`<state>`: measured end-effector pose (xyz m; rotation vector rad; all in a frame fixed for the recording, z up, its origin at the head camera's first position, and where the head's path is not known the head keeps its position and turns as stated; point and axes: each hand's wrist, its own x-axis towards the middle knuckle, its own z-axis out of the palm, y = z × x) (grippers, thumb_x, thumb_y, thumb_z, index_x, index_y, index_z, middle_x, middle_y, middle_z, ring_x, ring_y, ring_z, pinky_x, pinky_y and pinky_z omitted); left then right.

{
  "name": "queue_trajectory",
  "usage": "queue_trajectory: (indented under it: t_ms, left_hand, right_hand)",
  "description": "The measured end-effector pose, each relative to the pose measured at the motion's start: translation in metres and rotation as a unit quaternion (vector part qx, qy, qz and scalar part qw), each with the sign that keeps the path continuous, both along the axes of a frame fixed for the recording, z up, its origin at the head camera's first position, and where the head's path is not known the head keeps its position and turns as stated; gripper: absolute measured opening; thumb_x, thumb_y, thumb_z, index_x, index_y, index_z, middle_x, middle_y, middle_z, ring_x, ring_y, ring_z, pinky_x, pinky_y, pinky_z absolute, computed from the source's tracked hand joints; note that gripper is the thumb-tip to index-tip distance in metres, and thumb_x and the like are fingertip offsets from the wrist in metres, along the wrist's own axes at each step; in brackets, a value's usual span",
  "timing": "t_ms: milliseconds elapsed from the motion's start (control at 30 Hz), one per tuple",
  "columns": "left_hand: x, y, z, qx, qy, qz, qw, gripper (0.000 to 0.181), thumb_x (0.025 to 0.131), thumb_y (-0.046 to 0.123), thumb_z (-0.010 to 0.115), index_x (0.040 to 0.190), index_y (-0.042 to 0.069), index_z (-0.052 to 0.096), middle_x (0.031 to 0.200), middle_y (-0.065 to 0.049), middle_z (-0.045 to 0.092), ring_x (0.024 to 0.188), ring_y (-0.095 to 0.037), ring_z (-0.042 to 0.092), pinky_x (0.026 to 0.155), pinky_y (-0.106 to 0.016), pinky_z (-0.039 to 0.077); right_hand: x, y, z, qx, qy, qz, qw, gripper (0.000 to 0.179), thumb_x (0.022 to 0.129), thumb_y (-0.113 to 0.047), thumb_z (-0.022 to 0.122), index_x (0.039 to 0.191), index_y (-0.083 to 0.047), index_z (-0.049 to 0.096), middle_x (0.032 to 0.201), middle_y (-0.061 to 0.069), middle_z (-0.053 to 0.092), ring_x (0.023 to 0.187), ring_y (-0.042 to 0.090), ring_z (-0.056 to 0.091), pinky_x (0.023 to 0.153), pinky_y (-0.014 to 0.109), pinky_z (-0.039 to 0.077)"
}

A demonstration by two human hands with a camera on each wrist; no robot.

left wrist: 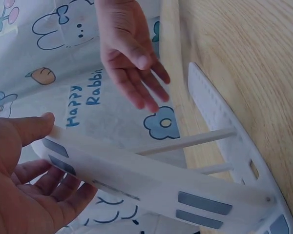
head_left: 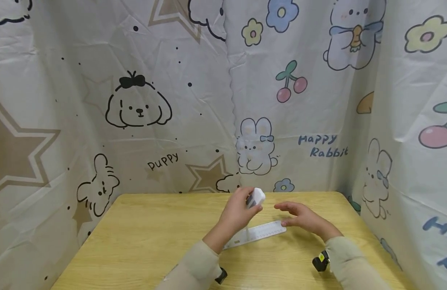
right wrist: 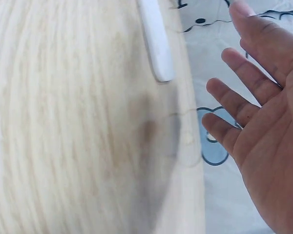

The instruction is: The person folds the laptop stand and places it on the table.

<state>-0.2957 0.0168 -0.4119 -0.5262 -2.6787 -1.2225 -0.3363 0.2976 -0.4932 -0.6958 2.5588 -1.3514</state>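
The left hand (head_left: 235, 211) holds the upper panel (left wrist: 141, 178) of a white folding stand (head_left: 259, 233) between thumb and fingers. Struts (left wrist: 190, 141) join it to the lower panel (left wrist: 219, 112), which lies on the wooden table (head_left: 162, 229). Near this panel's end, the right hand (head_left: 305, 217) has loosely spread fingers and holds nothing. Behind hangs a printed curtain (head_left: 205, 96).
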Motion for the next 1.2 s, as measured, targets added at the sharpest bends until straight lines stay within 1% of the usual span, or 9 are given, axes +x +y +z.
queue_trajectory:
  t_ms: [100, 233, 333, 500, 633, 767, 900, 1067, 1200]
  left_hand:
    - [0.001, 0.000, -0.001, 0.002, 0.003, -0.006, 1.0000, 0.055, 0.091, 0.028, 0.080, 0.140, 0.013, 0.060, 0.131, -0.005, 0.062, 0.110, -0.019, 0.062, 0.090, -0.039, 0.058]
    - [0.001, 0.000, -0.002, 0.002, 0.003, -0.008, 1.0000, 0.055, 0.092, 0.026, 0.079, 0.142, 0.012, 0.059, 0.130, -0.005, 0.062, 0.111, -0.019, 0.062, 0.091, -0.040, 0.058]
    - [0.001, 0.000, -0.001, 0.003, -0.002, -0.003, 1.0000, 0.056, 0.092, 0.027, 0.079, 0.142, 0.013, 0.059, 0.130, -0.004, 0.062, 0.111, -0.019, 0.062, 0.093, -0.041, 0.058]
    - [0.000, 0.000, -0.002, 0.012, -0.005, -0.001, 0.9999, 0.055, 0.092, 0.027, 0.079, 0.141, 0.014, 0.060, 0.129, -0.003, 0.062, 0.112, -0.018, 0.061, 0.094, -0.040, 0.057]
    - [0.001, 0.000, -0.001, 0.012, -0.006, -0.001, 0.9999, 0.055, 0.092, 0.027, 0.079, 0.142, 0.014, 0.060, 0.130, -0.003, 0.062, 0.113, -0.018, 0.061, 0.094, -0.040, 0.058]
    - [0.003, -0.001, 0.000, 0.012, -0.012, 0.001, 0.9999, 0.055, 0.091, 0.026, 0.079, 0.141, 0.014, 0.060, 0.131, -0.003, 0.062, 0.113, -0.019, 0.062, 0.095, -0.041, 0.058]
    - [0.002, -0.002, 0.001, 0.011, -0.005, 0.001, 0.9999, 0.054, 0.091, 0.023, 0.080, 0.141, 0.014, 0.061, 0.130, -0.004, 0.062, 0.113, -0.019, 0.062, 0.094, -0.041, 0.058]
    - [-0.001, -0.003, 0.003, 0.006, 0.008, -0.009, 0.9999, 0.055, 0.091, 0.021, 0.080, 0.141, 0.012, 0.061, 0.133, -0.005, 0.062, 0.116, -0.021, 0.063, 0.096, -0.041, 0.057]
    - [-0.005, -0.003, 0.003, 0.002, -0.002, -0.026, 0.9997, 0.056, 0.092, 0.019, 0.079, 0.144, 0.012, 0.059, 0.137, -0.008, 0.061, 0.119, -0.023, 0.062, 0.099, -0.040, 0.056]
  right_hand:
    - [-0.002, -0.002, -0.008, -0.006, -0.020, 0.011, 0.9997, 0.061, 0.091, -0.016, 0.078, 0.145, -0.002, 0.054, 0.151, 0.020, 0.052, 0.143, 0.049, 0.040, 0.118, 0.069, 0.024]
    - [-0.005, -0.004, -0.016, 0.008, -0.026, 0.021, 0.9994, 0.063, 0.089, -0.014, 0.079, 0.145, 0.000, 0.053, 0.151, 0.020, 0.052, 0.144, 0.049, 0.039, 0.117, 0.067, 0.028]
    - [-0.007, -0.005, -0.020, 0.018, -0.023, 0.027, 0.9992, 0.063, 0.089, -0.014, 0.079, 0.144, 0.000, 0.054, 0.150, 0.019, 0.053, 0.144, 0.047, 0.040, 0.118, 0.064, 0.029]
    - [-0.011, -0.009, -0.021, 0.038, -0.032, 0.026, 0.9984, 0.061, 0.087, -0.012, 0.080, 0.143, -0.004, 0.057, 0.150, 0.015, 0.054, 0.146, 0.044, 0.038, 0.120, 0.062, 0.027]
    - [-0.010, -0.011, -0.024, 0.062, -0.018, 0.018, 0.9978, 0.054, 0.086, -0.009, 0.080, 0.137, -0.007, 0.064, 0.144, 0.009, 0.061, 0.143, 0.042, 0.043, 0.119, 0.064, 0.028]
    - [-0.008, -0.014, -0.026, 0.076, 0.004, 0.013, 0.9970, 0.046, 0.085, -0.006, 0.080, 0.130, -0.009, 0.069, 0.136, 0.004, 0.067, 0.138, 0.040, 0.049, 0.116, 0.064, 0.033]
    - [-0.007, -0.016, -0.025, 0.094, 0.029, 0.006, 0.9951, 0.041, 0.084, -0.007, 0.081, 0.124, -0.013, 0.073, 0.130, 0.002, 0.069, 0.132, 0.037, 0.056, 0.113, 0.063, 0.039]
    - [-0.005, -0.017, -0.025, 0.107, 0.049, -0.001, 0.9930, 0.038, 0.084, -0.010, 0.083, 0.121, -0.014, 0.074, 0.126, 0.002, 0.071, 0.125, 0.033, 0.061, 0.109, 0.057, 0.046]
    - [0.000, -0.016, -0.027, 0.122, 0.058, -0.011, 0.9908, 0.037, 0.083, -0.013, 0.084, 0.119, -0.014, 0.074, 0.123, 0.001, 0.072, 0.118, 0.027, 0.064, 0.104, 0.049, 0.051]
